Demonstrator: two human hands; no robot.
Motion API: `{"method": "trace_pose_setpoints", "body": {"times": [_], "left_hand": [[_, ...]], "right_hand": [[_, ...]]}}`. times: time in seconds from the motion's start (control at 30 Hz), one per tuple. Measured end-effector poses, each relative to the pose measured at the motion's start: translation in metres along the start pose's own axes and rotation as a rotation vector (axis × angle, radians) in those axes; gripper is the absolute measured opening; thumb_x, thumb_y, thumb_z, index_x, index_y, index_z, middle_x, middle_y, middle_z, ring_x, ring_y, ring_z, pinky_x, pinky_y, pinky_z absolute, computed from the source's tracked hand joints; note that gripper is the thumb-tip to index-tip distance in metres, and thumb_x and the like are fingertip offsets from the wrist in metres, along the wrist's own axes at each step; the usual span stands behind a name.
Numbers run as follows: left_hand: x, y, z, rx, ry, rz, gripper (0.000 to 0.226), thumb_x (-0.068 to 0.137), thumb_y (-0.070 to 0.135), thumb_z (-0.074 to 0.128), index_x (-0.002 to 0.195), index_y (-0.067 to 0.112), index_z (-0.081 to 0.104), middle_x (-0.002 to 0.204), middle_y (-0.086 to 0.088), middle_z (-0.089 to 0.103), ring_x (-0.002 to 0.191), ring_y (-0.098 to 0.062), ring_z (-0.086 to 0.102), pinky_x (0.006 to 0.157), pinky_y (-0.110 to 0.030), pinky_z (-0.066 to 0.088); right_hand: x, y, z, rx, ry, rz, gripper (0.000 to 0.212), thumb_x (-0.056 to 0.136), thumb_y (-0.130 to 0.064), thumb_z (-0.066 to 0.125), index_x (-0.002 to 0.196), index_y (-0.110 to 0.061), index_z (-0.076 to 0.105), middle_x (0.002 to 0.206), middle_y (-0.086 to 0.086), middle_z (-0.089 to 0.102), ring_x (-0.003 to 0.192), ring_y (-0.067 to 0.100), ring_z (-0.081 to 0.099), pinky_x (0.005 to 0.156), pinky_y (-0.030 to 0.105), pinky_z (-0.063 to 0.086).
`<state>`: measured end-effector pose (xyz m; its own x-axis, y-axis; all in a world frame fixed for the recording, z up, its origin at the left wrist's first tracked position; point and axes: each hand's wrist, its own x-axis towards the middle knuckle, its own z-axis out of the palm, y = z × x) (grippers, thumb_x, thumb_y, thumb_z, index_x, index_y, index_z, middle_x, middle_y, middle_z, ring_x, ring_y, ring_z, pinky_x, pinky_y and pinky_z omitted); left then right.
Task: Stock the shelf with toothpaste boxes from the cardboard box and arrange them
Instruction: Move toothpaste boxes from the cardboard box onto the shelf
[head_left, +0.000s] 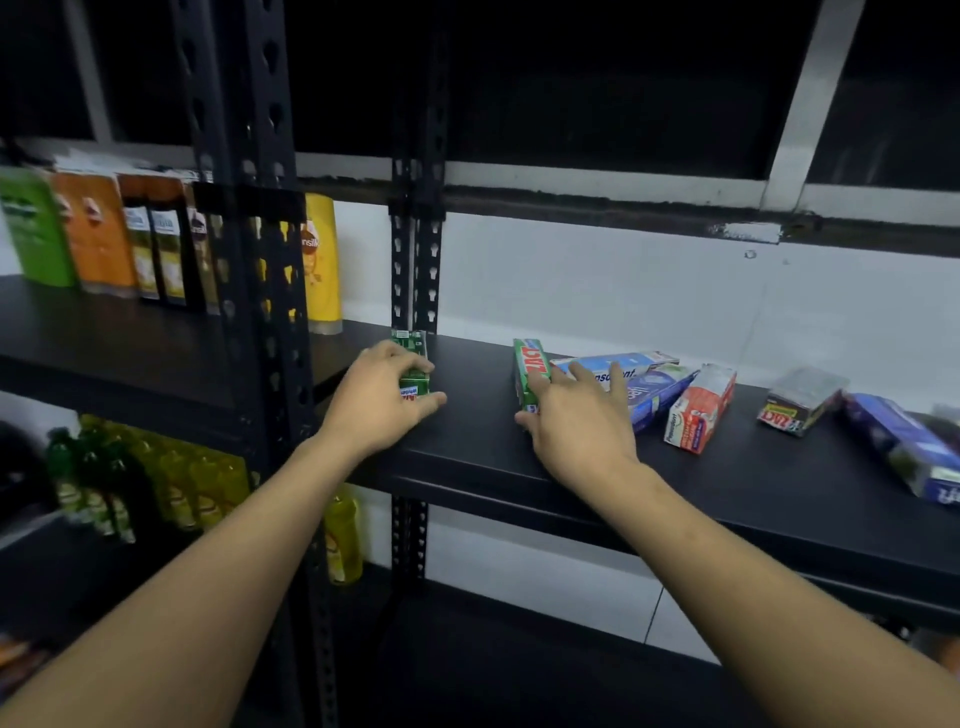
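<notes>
On the black shelf board (675, 483), my left hand (379, 400) grips a green toothpaste box (413, 358) at the shelf's left end, beside the upright post. My right hand (576, 421) grips a second green toothpaste box (531, 366) with thumb under its near end and fingers spread over a white-and-blue box (618, 364). Further right lie a blue box (657, 395), a red-and-white box (701, 408), a dark box with red lettering (800, 400) and a long blue box (909, 447). The cardboard box is not in view.
A black perforated post (415, 270) stands right behind my left hand. The neighbouring rack on the left holds green, orange and yellow pouches (98, 234) above and yellow-green bottles (156, 483) below. A white wall backs the shelf.
</notes>
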<state>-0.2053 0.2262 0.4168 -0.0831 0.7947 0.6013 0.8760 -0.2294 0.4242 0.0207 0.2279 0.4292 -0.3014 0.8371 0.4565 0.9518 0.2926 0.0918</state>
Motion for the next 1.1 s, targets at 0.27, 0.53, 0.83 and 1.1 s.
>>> {"method": "trace_pose_setpoints", "body": {"times": [0.27,0.53,0.83,1.1], "left_hand": [[0.016,-0.011,0.011,-0.180,0.062,-0.125,0.015,0.079,0.014,0.075,0.091,0.021,0.069,0.115,0.004,0.047,0.111,-0.012,0.046,0.097,-0.024,0.035],[0.012,-0.008,0.010,-0.152,0.095,-0.122,0.022,0.082,0.020,0.072,0.104,0.021,0.069,0.123,0.004,0.058,0.110,-0.012,0.053,0.088,-0.019,0.035],[0.008,-0.003,0.010,-0.064,0.063,-0.083,0.036,0.085,0.019,0.066,0.121,0.016,0.067,0.130,-0.003,0.062,0.118,-0.020,0.056,0.099,-0.027,0.042],[-0.027,0.035,-0.003,0.067,0.126,0.057,0.042,0.083,0.028,0.067,0.123,0.014,0.064,0.132,-0.003,0.057,0.124,-0.024,0.047,0.101,-0.027,0.033]], "right_hand": [[0.038,-0.002,0.020,0.008,-0.028,0.106,0.050,0.099,-0.045,0.046,0.142,-0.021,0.044,0.138,0.001,0.054,0.139,0.030,0.036,0.116,0.063,0.006],[0.035,0.004,0.029,0.113,0.024,0.017,0.051,0.102,-0.032,0.042,0.151,-0.035,0.029,0.156,-0.004,0.034,0.144,0.028,0.029,0.118,0.052,0.015],[0.036,0.004,0.032,0.084,0.060,0.018,0.044,0.098,-0.022,0.040,0.141,-0.031,0.043,0.140,-0.004,0.052,0.127,0.031,0.045,0.111,0.049,0.029],[-0.017,0.004,0.003,0.205,0.263,-0.048,0.041,0.088,-0.034,0.052,0.126,-0.021,0.063,0.118,0.000,0.069,0.114,0.031,0.056,0.108,0.052,0.034]]}}
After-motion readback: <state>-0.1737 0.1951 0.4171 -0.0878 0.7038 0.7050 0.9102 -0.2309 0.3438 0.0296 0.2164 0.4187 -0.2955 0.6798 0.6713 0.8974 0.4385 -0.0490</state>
